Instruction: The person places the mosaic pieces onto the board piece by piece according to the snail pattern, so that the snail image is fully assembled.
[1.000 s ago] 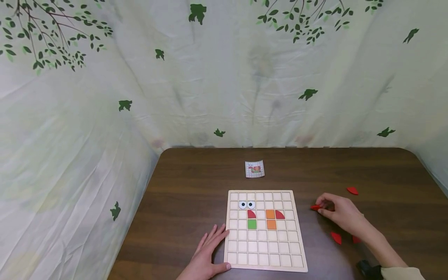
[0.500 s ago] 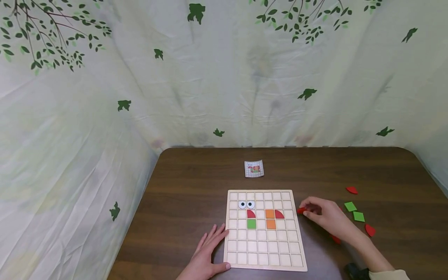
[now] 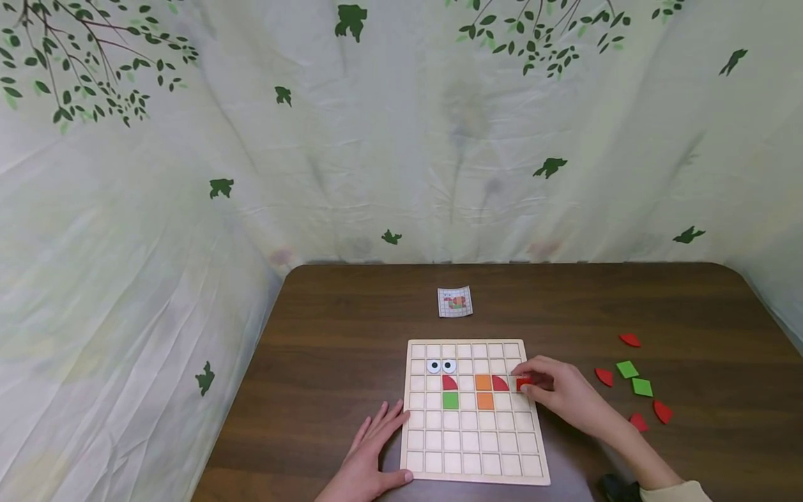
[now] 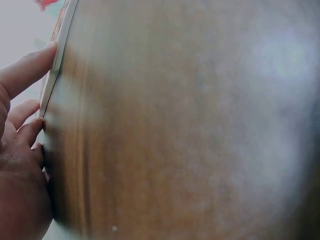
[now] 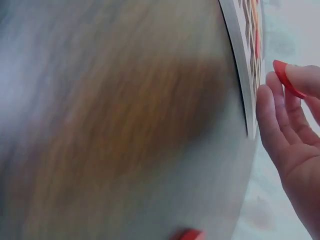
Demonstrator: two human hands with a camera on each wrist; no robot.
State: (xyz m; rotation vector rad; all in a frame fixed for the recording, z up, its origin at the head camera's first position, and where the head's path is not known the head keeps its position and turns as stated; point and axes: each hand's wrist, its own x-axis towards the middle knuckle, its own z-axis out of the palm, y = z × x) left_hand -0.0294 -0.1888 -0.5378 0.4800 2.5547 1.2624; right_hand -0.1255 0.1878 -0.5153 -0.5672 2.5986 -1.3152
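Observation:
A pale grid board [image 3: 473,443] lies on the brown table, with two eye tiles [image 3: 442,366], a green square [image 3: 450,400], two orange squares [image 3: 485,401] and two red quarter-round tiles [image 3: 500,383] set in its cells. My right hand [image 3: 567,394] pinches another red quarter-round tile [image 5: 286,80] between thumb and fingers, over the board's right edge. At the board's lower left, my left hand [image 3: 370,460] rests with spread, straight fingers touching the rim; the left wrist view shows its fingertips [image 4: 51,48] against the board's side.
Right of the board lie several loose red tiles [image 3: 661,411] and two green tiles [image 3: 642,387]. A small picture card [image 3: 454,302] with a coloured grid design lies beyond the board. A leaf-patterned white curtain [image 3: 414,139] hangs behind the table [image 3: 351,307].
My right hand has carried the red tile leftward from the loose pieces to the board's right edge, uncovering the green and red tiles behind it. My left hand has stayed put.

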